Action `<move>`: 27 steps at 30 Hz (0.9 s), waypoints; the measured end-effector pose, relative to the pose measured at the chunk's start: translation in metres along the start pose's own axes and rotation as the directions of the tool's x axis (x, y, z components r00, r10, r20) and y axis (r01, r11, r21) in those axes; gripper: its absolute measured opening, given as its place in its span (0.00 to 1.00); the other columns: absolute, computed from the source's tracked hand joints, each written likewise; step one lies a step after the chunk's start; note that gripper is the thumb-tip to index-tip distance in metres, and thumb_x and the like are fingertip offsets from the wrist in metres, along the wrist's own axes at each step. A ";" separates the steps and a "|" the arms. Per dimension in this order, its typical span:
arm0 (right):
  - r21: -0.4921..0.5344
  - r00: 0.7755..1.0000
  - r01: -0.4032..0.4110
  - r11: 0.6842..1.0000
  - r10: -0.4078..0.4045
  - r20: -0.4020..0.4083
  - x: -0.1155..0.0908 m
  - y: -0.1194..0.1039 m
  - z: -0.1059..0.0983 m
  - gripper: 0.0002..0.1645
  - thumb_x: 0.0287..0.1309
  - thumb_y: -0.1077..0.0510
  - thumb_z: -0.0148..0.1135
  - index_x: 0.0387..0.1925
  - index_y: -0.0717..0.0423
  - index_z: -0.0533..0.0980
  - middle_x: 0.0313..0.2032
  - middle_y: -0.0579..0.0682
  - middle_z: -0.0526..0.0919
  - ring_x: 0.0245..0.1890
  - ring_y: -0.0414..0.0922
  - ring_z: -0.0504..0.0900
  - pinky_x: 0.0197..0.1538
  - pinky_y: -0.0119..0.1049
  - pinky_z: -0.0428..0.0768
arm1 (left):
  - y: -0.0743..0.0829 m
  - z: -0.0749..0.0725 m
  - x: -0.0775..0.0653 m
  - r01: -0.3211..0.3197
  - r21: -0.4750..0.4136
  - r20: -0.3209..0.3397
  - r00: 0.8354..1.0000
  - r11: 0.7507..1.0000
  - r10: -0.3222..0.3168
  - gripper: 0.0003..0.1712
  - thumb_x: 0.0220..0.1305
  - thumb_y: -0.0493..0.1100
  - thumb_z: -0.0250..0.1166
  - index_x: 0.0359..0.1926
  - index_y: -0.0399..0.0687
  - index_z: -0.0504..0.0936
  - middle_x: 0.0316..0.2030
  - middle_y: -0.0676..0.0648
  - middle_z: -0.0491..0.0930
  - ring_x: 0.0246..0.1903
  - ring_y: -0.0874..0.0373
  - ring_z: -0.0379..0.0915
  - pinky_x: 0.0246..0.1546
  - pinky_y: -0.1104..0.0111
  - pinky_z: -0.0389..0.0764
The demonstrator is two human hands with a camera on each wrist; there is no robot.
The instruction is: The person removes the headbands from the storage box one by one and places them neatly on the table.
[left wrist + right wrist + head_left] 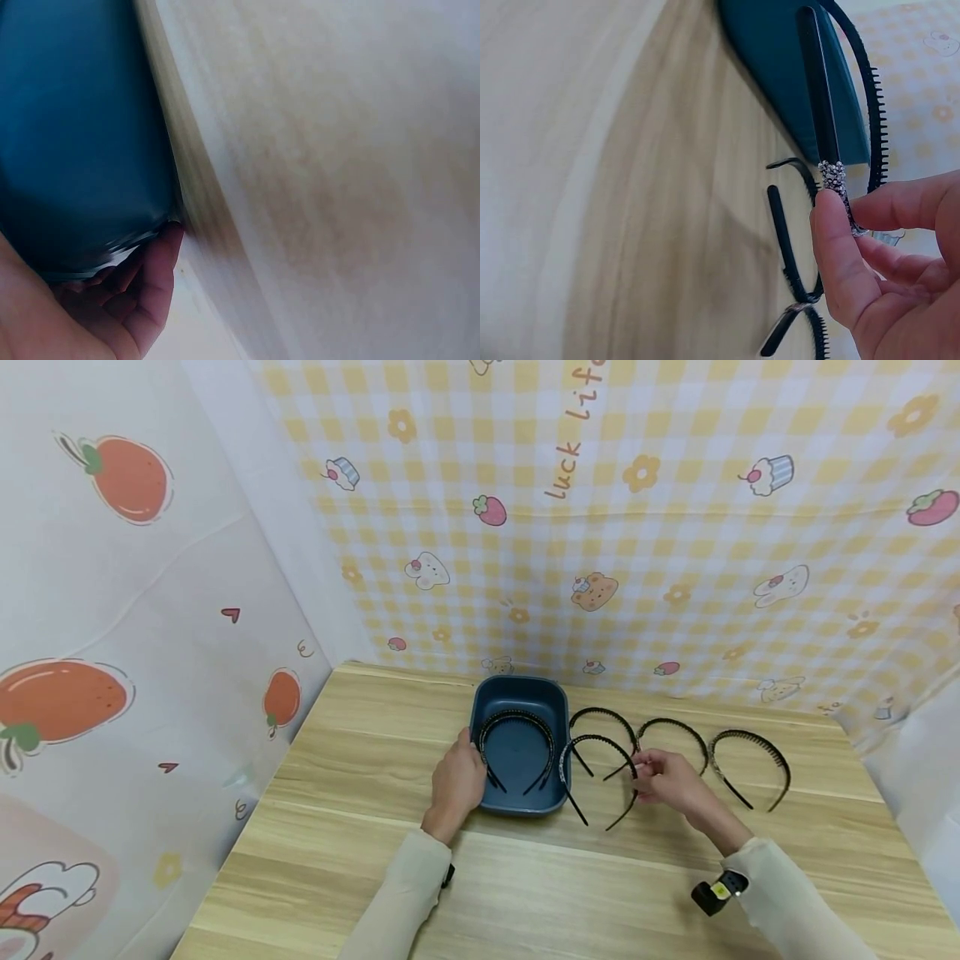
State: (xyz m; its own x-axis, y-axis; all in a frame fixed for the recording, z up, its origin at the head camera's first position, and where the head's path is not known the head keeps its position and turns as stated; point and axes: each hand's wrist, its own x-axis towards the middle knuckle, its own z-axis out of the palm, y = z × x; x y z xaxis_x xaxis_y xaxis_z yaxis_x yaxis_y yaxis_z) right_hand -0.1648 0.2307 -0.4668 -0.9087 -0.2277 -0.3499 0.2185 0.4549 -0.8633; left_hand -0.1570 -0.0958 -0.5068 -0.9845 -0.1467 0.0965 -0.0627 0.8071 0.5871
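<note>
A dark blue plastic bin (517, 806) stands on the wooden table with black toothed headbands (517, 714) lying in it. My left hand (459, 772) grips the bin at its left side; in the left wrist view the fingers (159, 274) curl against the blue wall. Between thumb and fingers my right hand (889, 255) pinches one side of a black headband (823, 97) with a glittery, stone-studded section. That headband is raised, its other side overlapping the bin's right rim in the head view.
To the right of the bin, a row of black headbands lies along the back of the table: one near the bin (600, 711), one in the middle (678, 722), one farthest right (780, 756). A patterned cloth (600, 527) hangs behind the wooden table (360, 760).
</note>
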 end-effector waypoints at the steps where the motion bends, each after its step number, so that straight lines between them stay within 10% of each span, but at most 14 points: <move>1: 0.003 1.000 -0.004 1.000 0.004 0.001 -0.001 0.001 0.000 0.25 0.56 0.66 0.55 0.55 0.70 0.63 0.31 0.53 0.67 0.38 0.48 0.77 0.40 0.43 0.78 | 0.000 0.000 0.000 0.003 0.001 0.005 1.000 1.000 -0.003 0.22 0.70 0.43 0.41 0.61 0.40 0.63 0.35 0.43 0.78 0.13 0.59 0.65 0.10 0.67 0.62; 27: 0.016 0.998 -0.059 0.998 0.060 -0.027 -0.015 0.037 0.003 0.23 0.50 0.72 0.56 0.51 0.72 0.66 0.33 0.56 0.69 0.30 0.45 0.76 0.33 0.38 0.79 | 0.002 -0.001 0.000 0.009 0.004 0.012 1.000 1.000 -0.009 0.23 0.69 0.43 0.42 0.63 0.41 0.62 0.37 0.44 0.78 0.13 0.59 0.65 0.10 0.67 0.62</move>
State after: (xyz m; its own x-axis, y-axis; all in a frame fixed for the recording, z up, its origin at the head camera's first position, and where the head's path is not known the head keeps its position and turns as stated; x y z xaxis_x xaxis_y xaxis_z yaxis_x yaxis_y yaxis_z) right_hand -0.1420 0.2480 -0.4951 -0.9031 -0.1772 -0.3911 0.2777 0.4537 -0.8468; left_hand -0.1566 -0.0946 -0.5046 -0.9857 -0.1472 0.0820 -0.0720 0.8081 0.5846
